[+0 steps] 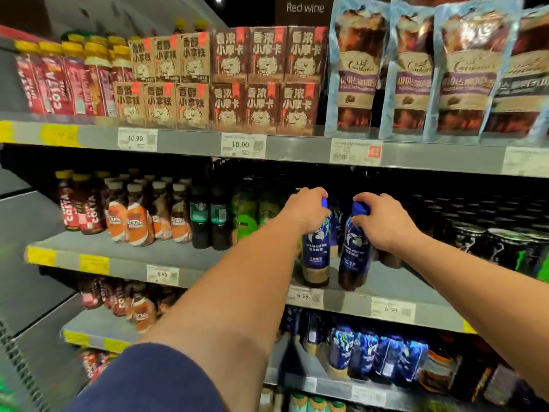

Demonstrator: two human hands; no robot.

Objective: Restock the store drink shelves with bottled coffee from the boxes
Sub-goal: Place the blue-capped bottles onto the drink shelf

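Observation:
Two blue-labelled coffee bottles with blue caps stand near the front edge of the middle shelf (386, 295). My left hand (307, 211) grips the cap of the left bottle (316, 254). My right hand (386, 221) grips the cap of the right bottle (355, 254). Both bottles are upright, the right one slightly tilted. More blue bottles stand behind them, mostly hidden by my hands.
Brown and orange coffee bottles (139, 218) and dark green bottles (208, 218) fill the middle shelf's left. Black cans (490, 245) stand at its right. Coffee cartons (261, 78) and pouches (416, 69) sit on the shelf above. Blue bottles (371, 352) lie on the shelf below.

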